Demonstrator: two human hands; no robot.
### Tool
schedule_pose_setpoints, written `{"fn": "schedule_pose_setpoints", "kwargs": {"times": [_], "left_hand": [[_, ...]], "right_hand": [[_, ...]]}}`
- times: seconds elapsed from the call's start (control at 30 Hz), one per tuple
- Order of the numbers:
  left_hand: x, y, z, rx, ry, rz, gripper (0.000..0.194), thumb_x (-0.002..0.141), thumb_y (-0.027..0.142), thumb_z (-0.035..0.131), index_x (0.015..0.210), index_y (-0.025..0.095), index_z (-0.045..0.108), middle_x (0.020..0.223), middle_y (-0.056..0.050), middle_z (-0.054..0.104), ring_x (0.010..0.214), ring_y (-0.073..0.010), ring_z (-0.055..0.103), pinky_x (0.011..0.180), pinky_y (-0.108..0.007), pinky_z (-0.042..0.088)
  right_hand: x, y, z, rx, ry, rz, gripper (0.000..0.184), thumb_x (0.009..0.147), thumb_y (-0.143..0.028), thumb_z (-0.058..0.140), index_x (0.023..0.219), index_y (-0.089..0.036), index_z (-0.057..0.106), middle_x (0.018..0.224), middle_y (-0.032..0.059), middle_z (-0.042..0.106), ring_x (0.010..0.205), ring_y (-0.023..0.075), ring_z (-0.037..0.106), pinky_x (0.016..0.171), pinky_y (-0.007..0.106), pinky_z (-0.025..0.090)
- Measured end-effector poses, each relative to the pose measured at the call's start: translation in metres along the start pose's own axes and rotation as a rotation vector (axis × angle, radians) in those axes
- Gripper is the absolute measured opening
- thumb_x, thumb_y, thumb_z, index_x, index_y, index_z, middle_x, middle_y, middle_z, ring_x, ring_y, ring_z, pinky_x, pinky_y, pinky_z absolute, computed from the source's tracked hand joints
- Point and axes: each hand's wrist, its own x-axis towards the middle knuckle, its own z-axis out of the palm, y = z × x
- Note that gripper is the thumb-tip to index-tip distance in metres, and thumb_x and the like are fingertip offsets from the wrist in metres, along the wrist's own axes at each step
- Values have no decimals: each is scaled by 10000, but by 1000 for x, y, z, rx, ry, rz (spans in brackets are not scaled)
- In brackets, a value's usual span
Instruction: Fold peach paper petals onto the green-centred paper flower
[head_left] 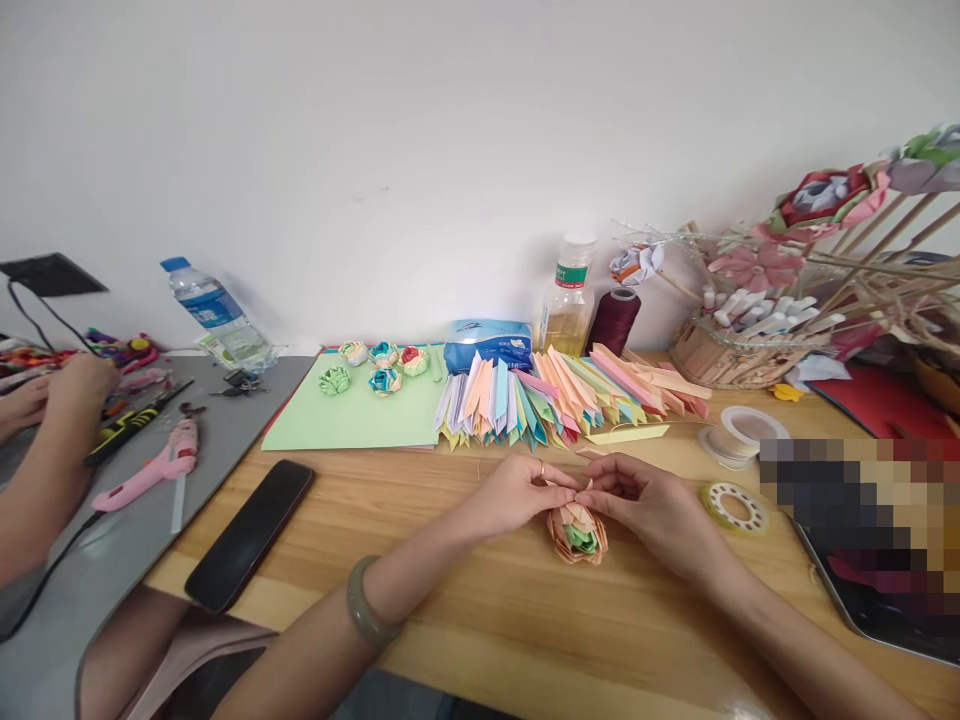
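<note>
Between my hands is a folded paper flower (577, 532), orange-peach outside with green petals at its centre. My left hand (517, 492), with a ring and a bangle on that arm, pinches the flower's upper edge. My right hand (637, 492) pinches the same edge from the other side, fingertips close to the left ones. What exactly the fingertips press is partly hidden. Just behind my hands lies a row of folded paper strips (517, 400) in many colours.
Finished paper flowers (384, 381) sit on green paper (345, 425). A phone (251, 535) lies left; tape rolls (735, 507) and a tablet (862, 590) lie right. A co-worker's arms (52, 440) are at far left, near a pink glue gun (154, 470). Bottles (568, 300) stand behind.
</note>
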Motion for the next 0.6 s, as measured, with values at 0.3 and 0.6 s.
{"fn": "schedule_pose_setpoints", "kwargs": {"times": [0.3,0.6], "left_hand": [[-1,2,2,36,92,63,360,632,258,633,959,110,641,919,-93,664,791,-173,589,727,-279,437],[-8,14,1,-269,-3,-25,260,525,261,726,702,101,624,661,-14,602,621,-94,527,642,-231,384]], "right_hand": [[-1,-6,-1,-73,28,-12,268,659,-411,657,752,-174,573,683,18,628,609,151,552,551,243,406],[1,-15,-6,209,-236,134,292,634,-429,663,700,-158,575,668,-9,585,614,126,534,579,239,400]]}}
